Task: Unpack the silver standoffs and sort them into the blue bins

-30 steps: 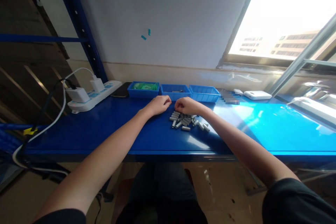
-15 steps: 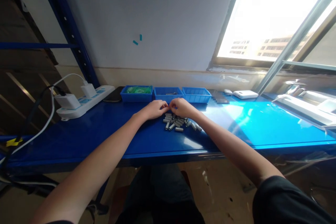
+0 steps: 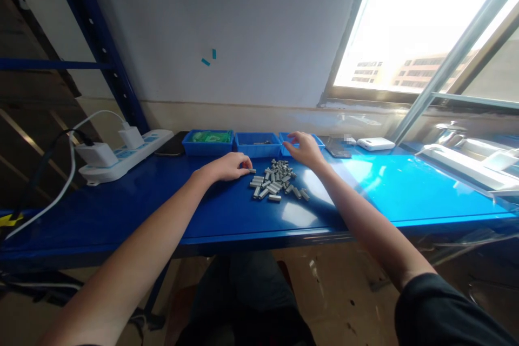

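Observation:
My left hand (image 3: 232,166) is low over the table, its thumb and fingers closed on a short grey metal spacer (image 3: 252,171). Just to its right, a loose pile of similar metal spacers (image 3: 274,198) lies on the blue tabletop, with smaller metal pieces (image 3: 279,165) at its far side. My right hand (image 3: 305,150) hovers in front of the right blue bin (image 3: 321,144), hiding part of it. Its fingers are apart and I see nothing between them.
A middle blue bin (image 3: 258,150) holds a few small metal parts; the left blue bin (image 3: 208,149) holds green packets. Further left are a dark phone (image 3: 172,144) and a white power strip (image 3: 117,168). A white device (image 3: 376,144) lies to the right, near a metal post (image 3: 417,111).
My hands have parted from their meeting point above the pile. The right hand has moved right and away from me towards the right bin, opening; the left has shifted slightly left.

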Tool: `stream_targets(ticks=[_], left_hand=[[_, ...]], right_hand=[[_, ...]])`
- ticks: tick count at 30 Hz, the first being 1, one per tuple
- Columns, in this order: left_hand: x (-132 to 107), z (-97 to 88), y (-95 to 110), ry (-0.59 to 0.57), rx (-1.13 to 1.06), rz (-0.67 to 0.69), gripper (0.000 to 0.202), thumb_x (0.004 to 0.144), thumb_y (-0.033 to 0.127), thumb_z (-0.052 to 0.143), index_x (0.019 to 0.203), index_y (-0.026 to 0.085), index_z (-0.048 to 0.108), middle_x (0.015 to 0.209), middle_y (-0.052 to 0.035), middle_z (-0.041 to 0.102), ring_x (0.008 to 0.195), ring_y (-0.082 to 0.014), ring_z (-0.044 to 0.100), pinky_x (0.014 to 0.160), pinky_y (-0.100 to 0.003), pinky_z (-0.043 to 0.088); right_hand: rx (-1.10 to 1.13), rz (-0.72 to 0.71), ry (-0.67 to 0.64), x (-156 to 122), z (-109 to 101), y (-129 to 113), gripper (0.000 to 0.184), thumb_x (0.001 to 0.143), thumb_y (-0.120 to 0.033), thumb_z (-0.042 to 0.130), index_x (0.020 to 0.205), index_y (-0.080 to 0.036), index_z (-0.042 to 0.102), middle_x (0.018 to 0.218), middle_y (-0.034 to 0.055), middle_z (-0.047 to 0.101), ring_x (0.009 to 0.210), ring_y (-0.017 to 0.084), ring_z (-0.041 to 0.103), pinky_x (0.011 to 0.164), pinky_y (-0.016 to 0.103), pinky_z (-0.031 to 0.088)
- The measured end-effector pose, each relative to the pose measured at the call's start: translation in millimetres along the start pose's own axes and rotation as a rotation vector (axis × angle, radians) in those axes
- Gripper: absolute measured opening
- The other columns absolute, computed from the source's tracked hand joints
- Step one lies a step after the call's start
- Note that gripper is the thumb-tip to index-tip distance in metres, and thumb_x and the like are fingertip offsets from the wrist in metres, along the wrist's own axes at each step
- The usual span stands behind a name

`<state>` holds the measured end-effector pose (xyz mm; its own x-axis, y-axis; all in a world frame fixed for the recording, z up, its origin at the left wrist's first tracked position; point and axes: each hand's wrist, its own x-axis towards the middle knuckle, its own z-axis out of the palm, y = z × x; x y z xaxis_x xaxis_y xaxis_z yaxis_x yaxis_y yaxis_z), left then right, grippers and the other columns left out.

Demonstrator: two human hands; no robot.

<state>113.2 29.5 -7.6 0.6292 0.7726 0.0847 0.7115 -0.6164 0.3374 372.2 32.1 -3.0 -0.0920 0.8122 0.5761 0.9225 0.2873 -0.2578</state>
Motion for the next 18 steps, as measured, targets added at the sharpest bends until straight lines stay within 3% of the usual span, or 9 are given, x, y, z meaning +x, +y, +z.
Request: stream_targets(ticks=[3,5,7,10,12,14,16,18], left_hand=[[2.4,2.2,-1.3,0.12,-0.079,-0.003,0.03,0.084,0.04,0.051,0.096,0.017,0.066,0.091,-0.0064,0.069,0.081,-0.0201,0.061,0.072,-0.027,0.044],[3.6,1.2,-0.1,0.226,-0.191,0.006,0.034,0.084,0.042,0.05,0.098,0.015,0.064,0.09,-0.007,0.068,0.079,-0.0197,0.06,0.072,-0.028,0.044],[3.5,-2.0,3.1,0.314,-0.345,0.021,0.04,0.084,0.048,0.051,0.1,0.013,0.062,0.087,-0.0071,0.067,0.074,-0.0177,0.058,0.069,-0.028,0.044],[2.0,-6.3,9.0,0.362,-0.587,0.035,0.053,0.083,0.059,0.049,0.105,0.012,0.059,0.084,-0.0066,0.065,0.065,-0.0136,0.054,0.062,-0.026,0.043],[1.2,-5.6,11.1,0.337,-0.631,0.019,0.059,0.081,0.063,0.051,0.11,0.012,0.056,0.083,-0.0058,0.064,0.063,-0.0129,0.054,0.06,-0.025,0.043],[1.3,-1.5,11.3,0.257,-0.534,-0.015,0.061,0.075,0.063,0.058,0.112,0.014,0.057,0.082,-0.0047,0.065,0.065,-0.0139,0.055,0.06,-0.025,0.042],[2.2,4.1,10.6,0.143,-0.367,-0.061,0.059,0.068,0.062,0.066,0.105,0.016,0.063,0.082,-0.0037,0.066,0.067,-0.0153,0.057,0.059,-0.025,0.041],[3.7,9.0,9.9,0.065,-0.247,-0.101,0.052,0.065,0.06,0.069,0.096,0.018,0.067,0.081,-0.0033,0.067,0.066,-0.0162,0.058,0.057,-0.025,0.04]], right_hand=[[0.199,-0.292,-0.112,-11.4,10.1,-36.5,0.03,0.083,-0.03,0.064,0.109,-0.015,0.064,0.088,0.0054,0.068,0.089,0.02,0.061,0.084,0.031,0.044],[0.292,-0.396,-0.142,-16.8,14.6,-57.5,0.027,0.083,-0.026,0.064,0.107,-0.016,0.064,0.087,0.0043,0.067,0.084,0.018,0.061,0.078,0.028,0.045],[0.355,-0.414,-0.081,-18.9,13.6,-70.4,0.019,0.085,-0.023,0.06,0.102,-0.016,0.064,0.087,0.0043,0.067,0.08,0.016,0.061,0.074,0.026,0.046],[0.376,-0.414,0.119,-11.5,2.7,-75.1,0.013,0.09,-0.023,0.054,0.096,-0.018,0.064,0.089,0.0055,0.067,0.081,0.016,0.06,0.077,0.027,0.047],[0.337,-0.405,0.249,1.0,-4.3,-71.5,0.016,0.092,-0.025,0.051,0.099,-0.018,0.064,0.091,0.0068,0.066,0.086,0.018,0.06,0.082,0.03,0.046],[0.263,-0.363,0.304,15.9,-6.2,-64.8,0.018,0.092,-0.023,0.05,0.102,-0.017,0.064,0.096,0.0086,0.066,0.093,0.02,0.059,0.086,0.032,0.045],[0.179,-0.292,0.249,26.6,-2.6,-57.0,0.019,0.089,-0.023,0.053,0.103,-0.016,0.065,0.102,0.0106,0.065,0.097,0.022,0.058,0.087,0.034,0.044],[0.124,-0.262,0.095,28.3,2.7,-50.3,0.021,0.086,-0.025,0.058,0.103,-0.015,0.067,0.102,0.011,0.065,0.095,0.023,0.059,0.085,0.033,0.045]])
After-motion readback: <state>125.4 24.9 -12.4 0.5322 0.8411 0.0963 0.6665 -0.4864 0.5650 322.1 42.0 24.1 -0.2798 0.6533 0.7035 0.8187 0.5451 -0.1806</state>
